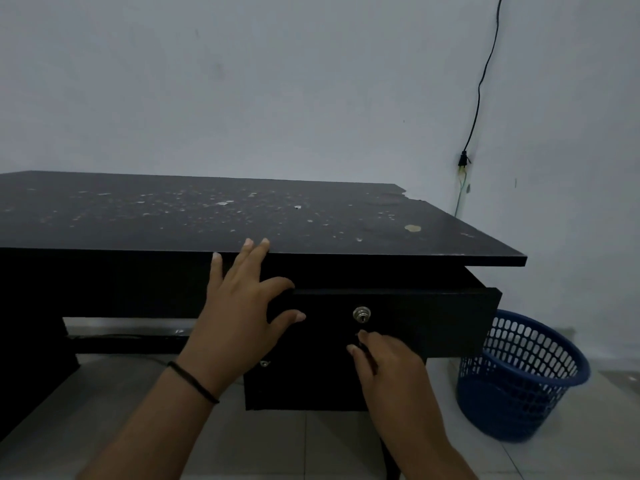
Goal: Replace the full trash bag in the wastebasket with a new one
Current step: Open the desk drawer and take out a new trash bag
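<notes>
A blue mesh wastebasket (pixel 519 375) stands on the floor at the right of a black desk (pixel 242 216); no bag shows in it. The desk's black drawer (pixel 433 320) stands pulled out a little, with a silver lock (pixel 361 313) on its front. My left hand (pixel 239 306) has its fingers spread, fingertips on the desk's front edge and thumb by the drawer's left corner. My right hand (pixel 384 358) pinches a small dark handle just below the lock. No trash bag is in view.
A black cable (pixel 479 88) runs down the grey wall to a plug (pixel 463 160) above the desk's right corner. The desk top is speckled with white flecks. Pale floor tiles (pixel 277 445) lie below, and the desk's left leg panel (pixel 31 358) stands at left.
</notes>
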`<control>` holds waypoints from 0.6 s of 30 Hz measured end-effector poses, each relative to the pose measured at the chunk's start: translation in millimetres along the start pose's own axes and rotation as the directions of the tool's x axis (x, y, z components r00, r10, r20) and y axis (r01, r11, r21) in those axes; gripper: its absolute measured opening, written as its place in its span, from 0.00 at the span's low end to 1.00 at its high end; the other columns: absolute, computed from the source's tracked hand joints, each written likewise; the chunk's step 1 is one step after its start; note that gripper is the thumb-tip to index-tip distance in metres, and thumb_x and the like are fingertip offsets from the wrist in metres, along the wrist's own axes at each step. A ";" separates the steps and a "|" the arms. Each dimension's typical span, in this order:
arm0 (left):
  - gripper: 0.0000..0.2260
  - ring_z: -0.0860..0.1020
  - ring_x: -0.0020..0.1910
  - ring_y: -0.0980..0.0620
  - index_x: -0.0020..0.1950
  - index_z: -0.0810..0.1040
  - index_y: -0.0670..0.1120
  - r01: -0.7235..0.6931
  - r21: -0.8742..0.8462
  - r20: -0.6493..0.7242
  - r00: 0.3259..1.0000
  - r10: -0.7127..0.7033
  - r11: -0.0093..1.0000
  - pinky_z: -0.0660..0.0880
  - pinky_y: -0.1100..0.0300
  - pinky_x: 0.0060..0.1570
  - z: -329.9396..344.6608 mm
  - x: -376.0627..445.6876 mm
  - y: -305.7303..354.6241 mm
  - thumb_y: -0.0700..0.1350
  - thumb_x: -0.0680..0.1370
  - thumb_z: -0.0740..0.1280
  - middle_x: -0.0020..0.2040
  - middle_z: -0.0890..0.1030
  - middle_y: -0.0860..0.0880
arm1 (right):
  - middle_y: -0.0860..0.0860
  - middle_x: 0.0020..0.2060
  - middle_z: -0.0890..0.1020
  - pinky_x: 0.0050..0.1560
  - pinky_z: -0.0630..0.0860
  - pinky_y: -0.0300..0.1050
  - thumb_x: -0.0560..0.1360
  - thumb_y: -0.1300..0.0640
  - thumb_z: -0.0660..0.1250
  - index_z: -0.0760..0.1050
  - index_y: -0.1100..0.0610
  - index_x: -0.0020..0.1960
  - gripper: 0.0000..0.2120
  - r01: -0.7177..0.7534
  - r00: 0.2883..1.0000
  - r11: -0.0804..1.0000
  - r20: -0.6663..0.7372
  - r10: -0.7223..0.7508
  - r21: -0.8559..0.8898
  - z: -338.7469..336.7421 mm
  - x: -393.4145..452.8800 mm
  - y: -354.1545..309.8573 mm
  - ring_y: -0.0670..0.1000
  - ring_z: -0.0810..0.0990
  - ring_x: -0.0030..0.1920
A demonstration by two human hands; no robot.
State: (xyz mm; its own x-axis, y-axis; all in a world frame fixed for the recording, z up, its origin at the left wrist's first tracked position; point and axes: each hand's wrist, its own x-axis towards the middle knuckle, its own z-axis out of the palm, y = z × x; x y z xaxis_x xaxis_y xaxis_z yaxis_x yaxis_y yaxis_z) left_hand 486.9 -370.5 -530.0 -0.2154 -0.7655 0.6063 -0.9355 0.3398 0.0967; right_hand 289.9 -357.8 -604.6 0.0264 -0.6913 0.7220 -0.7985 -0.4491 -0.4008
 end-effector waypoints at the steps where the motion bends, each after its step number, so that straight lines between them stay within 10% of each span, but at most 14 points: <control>1: 0.16 0.61 0.73 0.40 0.51 0.82 0.49 -0.013 0.017 -0.010 1.000 0.013 1.000 0.49 0.36 0.68 0.8 -1.8 1.5 0.54 0.67 0.75 0.70 0.68 0.39 | 0.48 0.32 0.79 0.41 0.69 0.32 0.71 0.58 0.70 0.80 0.56 0.43 0.02 0.002 1.000 1.000 -0.007 -0.002 -0.003 -1.0 -0.4 -0.2 0.43 0.77 0.32; 9: 0.15 0.76 0.40 0.59 0.50 0.76 0.53 -0.073 -0.070 -0.027 0.997 0.071 0.995 0.69 0.61 0.45 -7.5 -26.5 10.2 0.61 0.72 0.58 0.42 0.77 0.58 | 0.47 0.32 0.82 0.29 0.75 0.34 0.80 0.42 0.47 0.83 0.54 0.44 0.29 0.105 0.994 0.988 -0.006 -0.106 -0.116 -21.6 -16.1 -4.6 0.44 0.80 0.31; 18: 0.11 0.66 0.40 0.67 0.48 0.73 0.57 -0.046 -0.077 -0.035 0.998 0.044 0.996 0.59 0.69 0.42 -15.8 -50.0 18.0 0.60 0.71 0.58 0.42 0.69 0.65 | 0.51 0.48 0.80 0.62 0.65 0.56 0.72 0.46 0.59 0.81 0.54 0.56 0.20 0.092 0.993 0.948 -0.039 -0.109 -0.304 -75.9 0.4 9.4 0.49 0.74 0.53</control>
State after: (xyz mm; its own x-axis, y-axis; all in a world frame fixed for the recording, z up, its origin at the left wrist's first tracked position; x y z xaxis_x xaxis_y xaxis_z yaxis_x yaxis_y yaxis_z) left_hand 485.3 -317.5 -546.1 -0.2462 -0.7302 0.6374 -0.9001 0.4162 0.1291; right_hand 236.8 -319.4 -565.3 0.0897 -0.6159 0.7827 -0.9376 -0.3173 -0.1422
